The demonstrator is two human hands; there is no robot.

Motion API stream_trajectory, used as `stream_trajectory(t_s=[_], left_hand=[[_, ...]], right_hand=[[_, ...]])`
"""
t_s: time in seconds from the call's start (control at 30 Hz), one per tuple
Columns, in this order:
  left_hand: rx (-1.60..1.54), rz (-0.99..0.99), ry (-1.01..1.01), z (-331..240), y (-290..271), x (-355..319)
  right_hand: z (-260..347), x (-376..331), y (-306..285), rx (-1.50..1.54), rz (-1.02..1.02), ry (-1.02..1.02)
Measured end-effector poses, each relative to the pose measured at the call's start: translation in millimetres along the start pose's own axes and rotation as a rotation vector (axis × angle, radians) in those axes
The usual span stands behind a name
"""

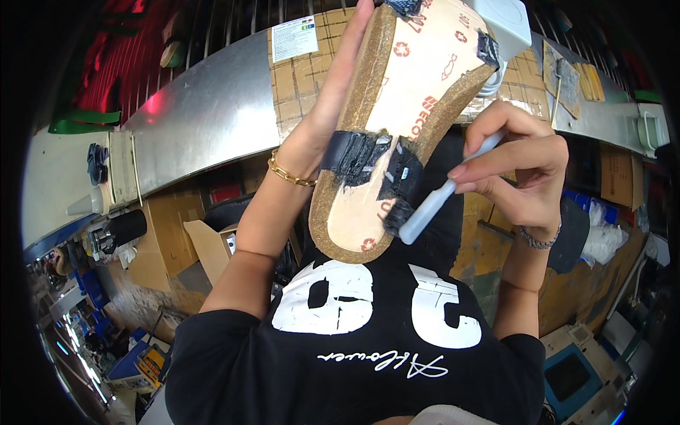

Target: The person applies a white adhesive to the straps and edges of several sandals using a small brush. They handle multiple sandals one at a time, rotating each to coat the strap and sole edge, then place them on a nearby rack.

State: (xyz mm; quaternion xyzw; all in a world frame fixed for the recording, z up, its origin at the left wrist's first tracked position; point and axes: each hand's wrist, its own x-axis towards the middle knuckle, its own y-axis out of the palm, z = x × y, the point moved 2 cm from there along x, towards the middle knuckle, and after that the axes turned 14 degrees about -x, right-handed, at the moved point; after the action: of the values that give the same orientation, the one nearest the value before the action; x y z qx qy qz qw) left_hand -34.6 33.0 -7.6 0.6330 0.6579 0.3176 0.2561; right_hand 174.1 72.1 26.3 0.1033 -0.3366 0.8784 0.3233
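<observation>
My left hand runs along the left edge of a sandal footbed and holds it up, underside toward me. The footbed has a brown cork rim and a pale printed insole board. Black strap ends are folded onto the board near the middle, with more at the far end. Between the thumb and fingers of my right hand is a brush with a pale handle. Its dark bristles are at the right edge of the near, rounded end of the footbed. My left fingers are partly hidden behind the footbed.
Beyond the footbed runs a metal bench with cardboard on it. A white container stands behind the footbed. Dark sticks and yellow pieces lie at the right. An open carton sits below on the left.
</observation>
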Motion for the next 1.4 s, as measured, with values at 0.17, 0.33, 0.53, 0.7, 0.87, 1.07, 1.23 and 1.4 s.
stream_trajectory(t_s=[0.17, 0.33, 0.53, 0.7, 0.87, 1.07, 1.23, 1.4], left_hand=[[-0.002, -0.017, 0.011, -3, -4, -1], [-0.012, -0.063, 0.038, -9, -13, 1], [-0.019, -0.101, 0.046, -15, -23, 7], [0.121, -0.108, 0.018, -15, -18, 1], [0.098, -0.087, -0.084, -8, -12, -1], [0.058, -0.194, -0.179, -15, -48, 7], [-0.448, -0.004, -0.108, -38, -103, 55], [-0.668, -0.185, -0.051, -36, -195, 170]], right_hand=[[8, -1, 2, 0.123, -0.031, 0.016], [30, -3, 6, -0.219, -0.119, 0.066], [41, -9, 17, -0.407, -0.119, -0.017], [30, 10, 2, -0.117, -0.295, 0.122], [-21, 68, -12, -0.599, -0.618, -0.027], [-29, 37, 10, -0.484, -0.489, -0.010], [-40, 0, -22, -0.148, -0.644, 0.252], [-54, -31, -27, -0.003, -0.677, 0.344]])
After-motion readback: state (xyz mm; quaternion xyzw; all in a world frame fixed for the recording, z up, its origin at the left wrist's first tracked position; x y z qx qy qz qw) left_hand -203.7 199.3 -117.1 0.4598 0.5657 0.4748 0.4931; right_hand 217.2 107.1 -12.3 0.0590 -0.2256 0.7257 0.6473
